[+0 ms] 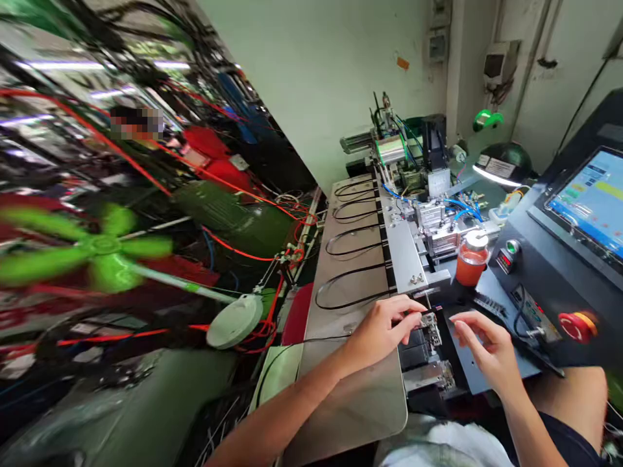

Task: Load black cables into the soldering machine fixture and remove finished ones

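Note:
My left hand [384, 329] reaches over the metal table's right edge, its thumb and fingertips closed together at a small metal fixture [431, 329]. What lies between those fingertips is too small to name. To the right of the fixture, my right hand [487, 344] hovers above a dark plate, fingers curled with thumb and index finger close together; anything in them cannot be made out. Thin black cables [348, 288] lie in loops across the grey table [341, 389], their ends at a dark rail. A second metal fixture [438, 377] sits nearer to me.
A jar of red liquid [471, 259] stands beyond my right hand. Machinery [438, 220] fills the back, with a touchscreen [591, 194] and red emergency button [577, 326] at right. A green fan [104, 246] is at left. A blurred person [209, 155] wears red.

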A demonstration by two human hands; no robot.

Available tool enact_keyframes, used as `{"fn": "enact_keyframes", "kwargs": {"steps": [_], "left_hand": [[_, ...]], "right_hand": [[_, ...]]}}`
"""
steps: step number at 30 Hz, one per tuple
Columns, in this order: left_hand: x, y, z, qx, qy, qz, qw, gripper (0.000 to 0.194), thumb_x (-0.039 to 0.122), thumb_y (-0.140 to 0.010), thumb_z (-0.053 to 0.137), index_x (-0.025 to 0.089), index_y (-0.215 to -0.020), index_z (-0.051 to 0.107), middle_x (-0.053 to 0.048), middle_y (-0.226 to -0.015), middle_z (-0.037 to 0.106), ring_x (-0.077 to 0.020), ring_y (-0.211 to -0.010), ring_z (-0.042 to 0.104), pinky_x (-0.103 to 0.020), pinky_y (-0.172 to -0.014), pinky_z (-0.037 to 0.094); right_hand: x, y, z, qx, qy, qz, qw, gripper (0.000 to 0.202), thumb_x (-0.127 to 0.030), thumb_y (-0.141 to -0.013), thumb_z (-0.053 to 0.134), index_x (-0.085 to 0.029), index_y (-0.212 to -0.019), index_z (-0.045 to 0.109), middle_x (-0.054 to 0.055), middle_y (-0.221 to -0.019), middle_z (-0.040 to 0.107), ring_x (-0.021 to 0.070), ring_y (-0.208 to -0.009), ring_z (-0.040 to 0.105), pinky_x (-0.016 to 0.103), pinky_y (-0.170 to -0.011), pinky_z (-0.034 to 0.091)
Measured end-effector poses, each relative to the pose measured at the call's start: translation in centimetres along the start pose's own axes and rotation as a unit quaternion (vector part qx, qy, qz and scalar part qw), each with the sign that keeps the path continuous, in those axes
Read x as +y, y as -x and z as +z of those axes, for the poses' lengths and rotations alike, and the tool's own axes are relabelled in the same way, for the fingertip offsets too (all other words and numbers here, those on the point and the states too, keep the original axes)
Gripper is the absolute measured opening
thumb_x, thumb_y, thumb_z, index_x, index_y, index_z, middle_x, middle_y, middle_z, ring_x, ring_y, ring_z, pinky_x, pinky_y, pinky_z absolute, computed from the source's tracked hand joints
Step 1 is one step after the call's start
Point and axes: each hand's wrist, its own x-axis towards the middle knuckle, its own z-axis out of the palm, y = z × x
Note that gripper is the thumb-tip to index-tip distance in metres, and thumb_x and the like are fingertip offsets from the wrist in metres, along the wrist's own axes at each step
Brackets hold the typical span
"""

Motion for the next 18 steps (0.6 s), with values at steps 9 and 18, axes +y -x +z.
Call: {"fn": "enact_keyframes", "kwargs": {"steps": [9, 18], "left_hand": [[-1.0, -1.0, 2.7, -0.049, -0.036, 0.006, 0.998, 0.025, 0.03, -0.088, 0.049, 0.015, -0.085, 0.068, 0.0, -0.077, 0.056, -0.0059, -0.054, 0.052, -0.019, -0.054, 0.041], [-1.7, -0.4, 3.3, -0.021, 0.057, -0.003, 0.998, 0.021, 0.028, -0.087, 0.053, 0.013, -0.079, 0.065, 0.0, -0.074, 0.053, -0.0061, -0.054, 0.051, -0.018, -0.053, 0.042]], "right_hand": [[-0.3, -0.2, 0.3, 0.002, 0.027, -0.018, 0.999, 0.019, -0.033, -0.088, 0.056, -0.019, -0.08, 0.066, 0.002, -0.069, 0.063, 0.0123, -0.061, 0.057, 0.022, -0.055, 0.046], [0.0, 0.3, 1.0, 0.019, 0.054, -0.058, 0.997, 0.009, -0.026, -0.087, 0.057, -0.02, -0.086, 0.063, 0.001, -0.073, 0.062, 0.0118, -0.061, 0.055, 0.023, -0.057, 0.044]]}}
